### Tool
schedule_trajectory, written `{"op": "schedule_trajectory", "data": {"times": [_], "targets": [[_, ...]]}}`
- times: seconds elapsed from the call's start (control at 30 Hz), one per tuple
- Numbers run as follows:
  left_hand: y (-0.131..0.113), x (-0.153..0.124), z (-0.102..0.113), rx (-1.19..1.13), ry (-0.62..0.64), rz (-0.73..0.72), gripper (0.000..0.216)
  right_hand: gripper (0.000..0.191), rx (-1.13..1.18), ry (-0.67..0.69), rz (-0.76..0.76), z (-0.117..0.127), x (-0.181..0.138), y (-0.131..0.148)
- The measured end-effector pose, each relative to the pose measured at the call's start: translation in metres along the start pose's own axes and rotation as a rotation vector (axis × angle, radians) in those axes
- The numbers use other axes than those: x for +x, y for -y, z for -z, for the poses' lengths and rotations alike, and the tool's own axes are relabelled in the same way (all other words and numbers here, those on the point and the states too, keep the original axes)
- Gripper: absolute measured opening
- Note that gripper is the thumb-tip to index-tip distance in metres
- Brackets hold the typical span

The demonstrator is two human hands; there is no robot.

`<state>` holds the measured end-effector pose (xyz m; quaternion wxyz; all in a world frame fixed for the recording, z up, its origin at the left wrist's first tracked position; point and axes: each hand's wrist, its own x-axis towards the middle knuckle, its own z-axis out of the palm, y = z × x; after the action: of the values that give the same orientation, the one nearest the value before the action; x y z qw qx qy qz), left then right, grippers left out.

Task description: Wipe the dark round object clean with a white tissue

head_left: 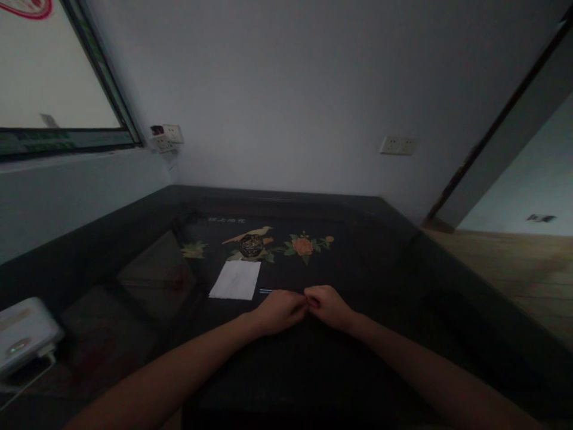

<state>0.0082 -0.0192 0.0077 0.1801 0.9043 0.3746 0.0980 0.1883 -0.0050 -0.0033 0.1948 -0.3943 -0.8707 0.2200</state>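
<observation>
Dark glass tabletop [358,263] under your hands: your left hand [278,310] and right hand [329,306] meet knuckle to knuckle, fingers curled tight, seemingly pinching something too small to make out. A thin pen [265,291] lies just beside your left hand; the white paper [235,279] beyond it looks untouched.

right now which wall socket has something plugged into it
The left corner socket, beside the window, has a dark plug at its upper left edge. The right wall socket, near the doorway, shows a bare face.
</observation>
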Motion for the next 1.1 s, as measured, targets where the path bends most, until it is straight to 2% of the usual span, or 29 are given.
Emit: {"op": "schedule_trajectory", "data": {"times": [0.57,0.77,0.87,0.93,1.1], "targets": [[-0.002,-0.001,0.001,-0.014,-0.013,-0.004,0.022,0.025,-0.004,0.003,0.014,0.002,-0.002,-0.001],[-0.002,0.001,0.013,-0.196,-0.063,0.023,0.023,0.026,-0.031,0.008,0.015,0.0,0.0,-0.002],[0.007,0.003,0.034,-0.237,-0.215,0.075,0.029,0.028,-0.069,0.021,0.018,0.001,0.0,0.0],[0.021,0.002,0.052,-0.201,-0.374,0.125,0.029,0.029,-0.094,0.028,0.023,0.002,-0.001,0.001],[0.084,-0.012,0.09,-0.029,-0.789,0.206,0.021,0.03,-0.105,0.012,0.046,0.004,-0.002,0.002]]}}
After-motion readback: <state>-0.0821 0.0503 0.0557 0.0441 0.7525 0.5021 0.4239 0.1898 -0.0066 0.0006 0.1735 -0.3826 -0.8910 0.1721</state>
